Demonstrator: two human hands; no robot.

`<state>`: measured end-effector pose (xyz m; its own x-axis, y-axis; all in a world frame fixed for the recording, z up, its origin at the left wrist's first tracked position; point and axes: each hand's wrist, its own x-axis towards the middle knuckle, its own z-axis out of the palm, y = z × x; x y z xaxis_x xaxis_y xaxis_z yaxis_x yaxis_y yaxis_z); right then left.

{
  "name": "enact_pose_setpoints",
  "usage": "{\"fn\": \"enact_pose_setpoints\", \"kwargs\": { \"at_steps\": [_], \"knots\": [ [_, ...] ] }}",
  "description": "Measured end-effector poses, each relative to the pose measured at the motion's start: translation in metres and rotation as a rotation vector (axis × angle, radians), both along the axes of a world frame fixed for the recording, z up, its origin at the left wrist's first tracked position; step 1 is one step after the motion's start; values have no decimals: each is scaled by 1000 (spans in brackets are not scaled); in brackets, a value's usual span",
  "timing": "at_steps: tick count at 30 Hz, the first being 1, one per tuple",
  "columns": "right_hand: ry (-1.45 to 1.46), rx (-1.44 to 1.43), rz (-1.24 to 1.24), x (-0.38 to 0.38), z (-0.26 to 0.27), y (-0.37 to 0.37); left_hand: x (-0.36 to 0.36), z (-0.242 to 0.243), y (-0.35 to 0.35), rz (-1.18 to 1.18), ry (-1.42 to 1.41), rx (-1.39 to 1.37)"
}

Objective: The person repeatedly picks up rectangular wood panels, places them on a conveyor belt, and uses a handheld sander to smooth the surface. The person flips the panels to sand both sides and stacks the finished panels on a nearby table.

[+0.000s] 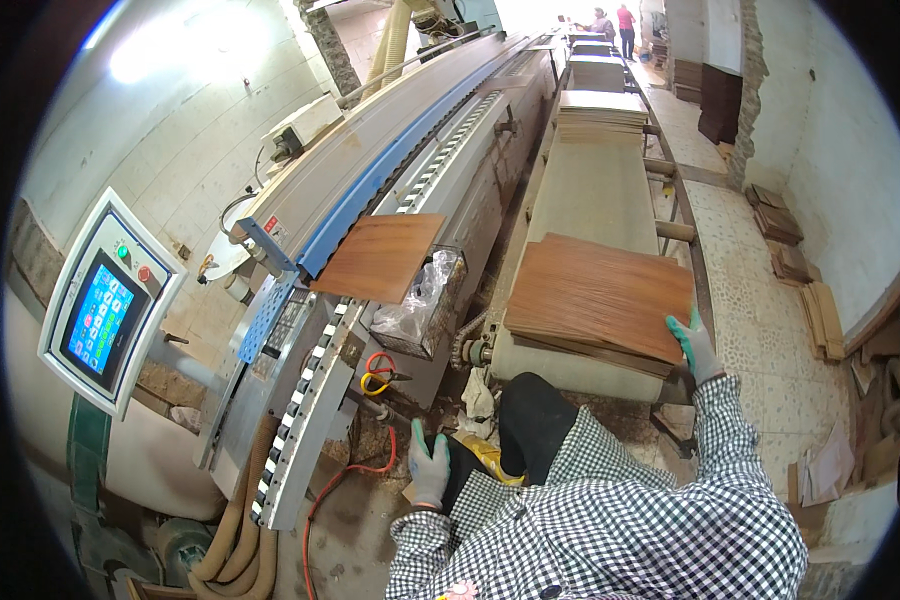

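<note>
My right hand [696, 349], in a grey and green work glove, touches the right edge of a stack of reddish-brown wood-grain panels [598, 298]. That stack lies on a belt conveyor [589, 195], its panels slightly fanned. My left hand [428, 468], gloved alike, is held low beside my knee with its fingers apart and nothing in it. One wood-grain panel [381, 255] rests on the roller track [300, 420] of a long edge-banding machine, its far edge against the blue guide [390, 165].
Red-and-yellow-handled scissors [379, 379] hang below a wire basket [424, 307] holding clear plastic. A control panel with a lit screen [105, 322] stands at left. A red hose [322, 495] crosses the floor. More panel stacks [601, 112] lie farther along. Two people are in the distance.
</note>
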<state>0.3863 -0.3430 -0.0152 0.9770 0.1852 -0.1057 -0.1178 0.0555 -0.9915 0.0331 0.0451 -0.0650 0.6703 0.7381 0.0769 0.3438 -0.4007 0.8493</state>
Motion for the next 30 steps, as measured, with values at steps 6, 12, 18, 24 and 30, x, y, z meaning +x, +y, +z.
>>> {"fn": "enact_pose_setpoints", "kwargs": {
  "at_steps": [6,12,18,24,30],
  "knots": [
    [-139,119,-64,-61,-8,-26,-27,-33,-18,71,40,96],
    [200,574,-49,-93,-29,-52,-25,-41,-20,111,-47,5],
    [204,610,130,-100,-15,-38,-35,-34,-13,138,-195,-224],
    [195,628,433,-82,-16,35,-52,16,-28,117,-416,-426],
    [-591,210,820,-107,-2,176,-65,78,-45,51,-423,-107]
  ]
}}
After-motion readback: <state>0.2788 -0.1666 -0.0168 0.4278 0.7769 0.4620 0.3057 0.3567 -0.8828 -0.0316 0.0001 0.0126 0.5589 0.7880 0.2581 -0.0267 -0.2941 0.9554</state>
